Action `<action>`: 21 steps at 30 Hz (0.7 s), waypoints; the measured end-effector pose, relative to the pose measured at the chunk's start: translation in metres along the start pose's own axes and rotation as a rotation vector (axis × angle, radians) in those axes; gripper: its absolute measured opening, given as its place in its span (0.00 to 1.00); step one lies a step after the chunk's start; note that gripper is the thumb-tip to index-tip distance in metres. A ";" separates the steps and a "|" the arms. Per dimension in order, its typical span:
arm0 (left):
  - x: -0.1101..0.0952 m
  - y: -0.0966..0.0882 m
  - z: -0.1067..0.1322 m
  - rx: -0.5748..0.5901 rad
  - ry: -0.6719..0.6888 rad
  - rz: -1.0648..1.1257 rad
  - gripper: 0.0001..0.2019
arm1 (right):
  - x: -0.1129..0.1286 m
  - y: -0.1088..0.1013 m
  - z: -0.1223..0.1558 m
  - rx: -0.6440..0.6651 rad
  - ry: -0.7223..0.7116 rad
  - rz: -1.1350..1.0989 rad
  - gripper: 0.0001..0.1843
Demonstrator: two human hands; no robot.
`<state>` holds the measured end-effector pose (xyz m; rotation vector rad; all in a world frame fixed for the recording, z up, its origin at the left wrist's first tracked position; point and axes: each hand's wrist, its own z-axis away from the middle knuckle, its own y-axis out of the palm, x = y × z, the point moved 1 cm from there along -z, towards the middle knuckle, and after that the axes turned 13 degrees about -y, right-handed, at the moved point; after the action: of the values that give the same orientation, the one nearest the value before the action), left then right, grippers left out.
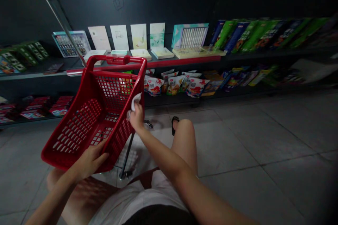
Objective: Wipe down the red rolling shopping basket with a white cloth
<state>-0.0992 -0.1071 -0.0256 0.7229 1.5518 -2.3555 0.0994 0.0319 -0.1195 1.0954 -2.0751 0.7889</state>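
A red plastic mesh shopping basket (79,126) sits on a metal-framed cart, tilted in front of me. My left hand (91,160) wraps over its near rim, with the fingers on the red plastic. My right hand (136,117) pinches a crumpled white tissue (136,101) against the basket's right rim. The basket's inside shows only red mesh and a small green patch seen through it. A thin metal cart leg (126,156) runs down beneath the basket to the floor.
Dark shelves (148,64) hold upright booklets (138,37), green packages (264,35) and white snack bags (174,86). A long metal pole (60,17) rises from the basket at upper left. Grey floor tiles (250,137) spread right, beside my bare knee (185,140) and a black sandal (174,124).
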 end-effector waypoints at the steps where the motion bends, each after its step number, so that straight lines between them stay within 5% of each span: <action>1: 0.001 0.001 -0.002 0.001 -0.004 -0.003 0.29 | 0.007 0.000 0.014 0.027 -0.043 -0.025 0.32; 4: 0.005 0.002 -0.005 0.005 -0.012 -0.016 0.30 | 0.008 -0.009 0.029 0.068 -0.112 -0.138 0.30; 9: 0.004 0.001 -0.002 -0.007 0.008 -0.017 0.29 | -0.018 -0.015 -0.042 -0.130 0.242 -0.055 0.26; 12: 0.002 0.000 0.000 -0.020 0.018 -0.005 0.29 | -0.008 -0.001 -0.051 -0.023 0.120 0.091 0.29; 17: 0.005 0.001 -0.001 -0.026 0.018 0.011 0.29 | 0.007 -0.008 0.010 0.114 -0.165 0.065 0.30; 21: 0.006 0.002 -0.001 -0.012 0.023 -0.017 0.29 | 0.000 -0.035 -0.027 -0.036 -0.118 0.053 0.27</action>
<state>-0.1034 -0.1069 -0.0307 0.7402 1.5859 -2.3564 0.1363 0.0358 -0.0961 1.0944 -2.2166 0.7249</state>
